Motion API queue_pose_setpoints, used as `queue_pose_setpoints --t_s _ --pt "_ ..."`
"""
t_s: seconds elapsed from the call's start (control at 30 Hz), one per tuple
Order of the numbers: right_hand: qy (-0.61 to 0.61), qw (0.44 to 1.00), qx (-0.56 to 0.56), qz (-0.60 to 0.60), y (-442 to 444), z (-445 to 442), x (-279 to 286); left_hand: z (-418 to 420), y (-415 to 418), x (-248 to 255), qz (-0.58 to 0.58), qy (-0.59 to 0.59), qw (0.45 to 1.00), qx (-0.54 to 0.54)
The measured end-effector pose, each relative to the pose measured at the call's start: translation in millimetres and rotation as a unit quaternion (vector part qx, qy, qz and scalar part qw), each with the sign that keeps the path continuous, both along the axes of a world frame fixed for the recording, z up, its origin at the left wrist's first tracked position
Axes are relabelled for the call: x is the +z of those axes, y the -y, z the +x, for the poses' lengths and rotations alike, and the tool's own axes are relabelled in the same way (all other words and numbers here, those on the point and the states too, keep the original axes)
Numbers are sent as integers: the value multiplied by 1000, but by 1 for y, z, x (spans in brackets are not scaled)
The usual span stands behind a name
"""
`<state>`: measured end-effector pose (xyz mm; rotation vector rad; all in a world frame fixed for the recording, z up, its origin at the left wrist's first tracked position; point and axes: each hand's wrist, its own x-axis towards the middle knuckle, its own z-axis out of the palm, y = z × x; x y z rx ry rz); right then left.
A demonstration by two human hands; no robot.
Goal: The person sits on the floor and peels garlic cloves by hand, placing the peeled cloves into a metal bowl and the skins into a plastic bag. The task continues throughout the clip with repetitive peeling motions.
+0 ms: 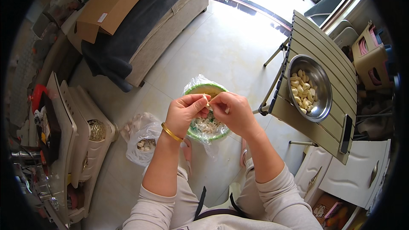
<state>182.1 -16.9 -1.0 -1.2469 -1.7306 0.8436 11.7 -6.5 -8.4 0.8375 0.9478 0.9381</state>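
Between the fingers of my left hand point(188, 107) is a garlic clove point(207, 100), partly covered by the fingertips. My right hand point(233, 108) meets it from the other side, thumb and forefinger pinched at the clove, with a whitish bit of skin point(227, 110) by the curled fingers. Beneath both hands stands a green-rimmed bin point(209, 138) lined with clear plastic, holding papery garlic peelings point(207, 124). Left of it on the floor, a clear plastic bag point(137, 153) lies open around unpeeled garlic point(146, 144).
At right, a slatted folding table point(314, 41) bears a steel bowl point(326, 102) of peeled cloves point(303, 91) and a phone point(345, 134). A sofa point(172, 28) with a cardboard box point(115, 3) stands upper left. White cabinets point(354, 172) flank the lower right; stacked stools point(370, 57) sit behind the table.
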Motion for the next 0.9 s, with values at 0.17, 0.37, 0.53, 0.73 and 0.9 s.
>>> queue_pose_setpoints --t_s 0.17,0.37,0.53,0.73,0.9 --pt "5 998 -45 37 0 -4 -3 1 -1 2 -7 -5 1000 -2" --pt "155 975 -90 134 0 -6 -2 -1 1 4 -32 -4 999 -31" --pt "163 967 -92 171 -3 -8 -4 -5 0 4 -51 6 998 -43" --pt "169 963 -85 193 -4 -8 -4 -8 0 8 -81 3 995 -64" --pt "195 956 -99 197 -6 -6 -2 -16 -1 4 -113 5 988 -101"
